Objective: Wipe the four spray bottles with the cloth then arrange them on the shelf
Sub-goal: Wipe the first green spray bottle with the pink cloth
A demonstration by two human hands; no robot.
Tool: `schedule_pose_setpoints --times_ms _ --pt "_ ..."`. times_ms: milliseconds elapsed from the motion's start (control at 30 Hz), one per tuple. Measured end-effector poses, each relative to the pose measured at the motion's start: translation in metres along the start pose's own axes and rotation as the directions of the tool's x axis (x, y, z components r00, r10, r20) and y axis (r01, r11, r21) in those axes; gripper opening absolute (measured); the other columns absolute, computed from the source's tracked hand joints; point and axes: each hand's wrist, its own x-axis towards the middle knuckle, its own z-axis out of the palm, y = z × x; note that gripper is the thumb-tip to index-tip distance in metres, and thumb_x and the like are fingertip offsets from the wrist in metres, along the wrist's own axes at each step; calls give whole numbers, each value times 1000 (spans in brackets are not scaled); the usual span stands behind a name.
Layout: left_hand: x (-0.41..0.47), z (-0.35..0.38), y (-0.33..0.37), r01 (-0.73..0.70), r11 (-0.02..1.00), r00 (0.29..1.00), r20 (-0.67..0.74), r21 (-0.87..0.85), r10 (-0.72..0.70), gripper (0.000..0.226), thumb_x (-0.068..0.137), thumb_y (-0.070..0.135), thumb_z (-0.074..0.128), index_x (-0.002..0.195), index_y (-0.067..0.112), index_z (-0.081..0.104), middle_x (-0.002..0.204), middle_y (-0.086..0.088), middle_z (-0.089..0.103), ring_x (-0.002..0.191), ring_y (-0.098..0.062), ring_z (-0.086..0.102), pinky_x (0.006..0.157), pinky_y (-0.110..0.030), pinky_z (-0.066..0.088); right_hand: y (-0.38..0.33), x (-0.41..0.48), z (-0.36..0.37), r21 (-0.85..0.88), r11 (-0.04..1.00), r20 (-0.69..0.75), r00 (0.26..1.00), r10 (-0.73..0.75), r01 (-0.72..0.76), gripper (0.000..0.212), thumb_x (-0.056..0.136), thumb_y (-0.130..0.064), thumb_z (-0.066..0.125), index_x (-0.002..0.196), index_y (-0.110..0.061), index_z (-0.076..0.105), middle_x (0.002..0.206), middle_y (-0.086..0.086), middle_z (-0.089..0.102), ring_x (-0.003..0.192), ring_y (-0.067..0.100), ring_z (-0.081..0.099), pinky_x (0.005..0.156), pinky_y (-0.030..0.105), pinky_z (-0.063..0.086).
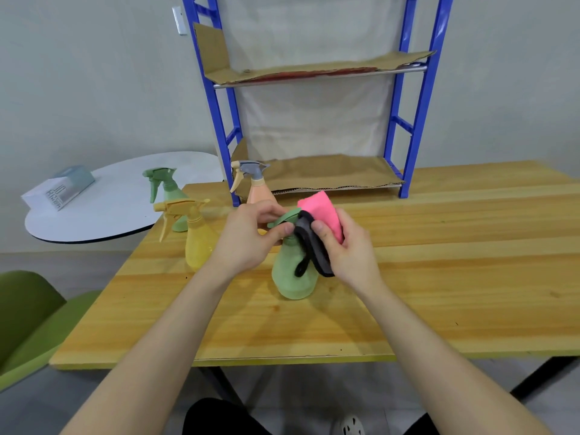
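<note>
A pale green spray bottle point(290, 277) stands on the wooden table point(439, 277) in front of me. My left hand point(251, 237) grips its green trigger head. My right hand point(348, 246) presses a pink cloth with a black edge point(320, 211) against the bottle's neck and head. Left of my hands stand a yellow spray bottle point(196, 243), a second green spray bottle point(166, 189) behind it, and a peach spray bottle with a grey head point(255, 183). The blue shelf point(314, 120) rises behind them, its two levels lined with cardboard.
A round white table point(110, 208) at the left carries a grey-blue and white box point(59, 191). A green chair point(28, 318) sits at the lower left. A grey wall stands behind the shelf.
</note>
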Motion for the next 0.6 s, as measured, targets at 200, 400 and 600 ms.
schedule_pose_setpoints --times_ms 200,400,600 --pt "0 1 -1 6 1000 1000 -8 26 -6 22 95 20 84 115 13 78 105 2 84 97 -12 80 78 -34 69 5 -19 4 247 959 36 990 133 -138 22 106 -51 59 114 -34 70 101 -11 79 94 11 73 90 40 59" --pt "-2 4 2 4 999 1000 -31 38 -3 21 95 17 84 115 11 78 107 1 83 99 -10 78 73 -23 66 2 -7 5 24 998 43 998 -55 54 8 107 -28 63 107 -21 67 79 -5 70 72 14 63 72 34 51" --pt "-6 7 1 -37 995 995 -89 93 45 17 94 29 84 109 22 79 103 10 82 98 -5 77 87 -39 66 30 -16 -23 -167 986 112 993 39 -20 14 105 -34 66 102 -22 70 93 -4 65 83 6 59 73 32 39"
